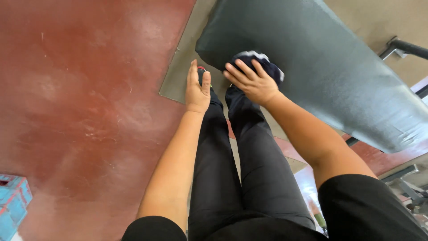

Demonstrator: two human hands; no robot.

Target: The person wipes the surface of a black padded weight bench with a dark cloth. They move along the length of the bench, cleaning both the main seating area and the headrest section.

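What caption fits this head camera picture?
Left hand and right hand reach to shoes beside a grey padded bench.

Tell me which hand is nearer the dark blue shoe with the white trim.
Right. The right hand lies on top of the dark blue shoe, fingers spread over it. The left hand is off to its left, by the other foot.

The dark navy shoe (263,62) with a pale band across its top sits at the near edge of the grey padded bench (330,67), its back half covered by the right hand (252,82). Left of it, just off the bench's corner, a second dark shoe (202,73) with a red spot shows only as a sliver behind the left hand (197,89).
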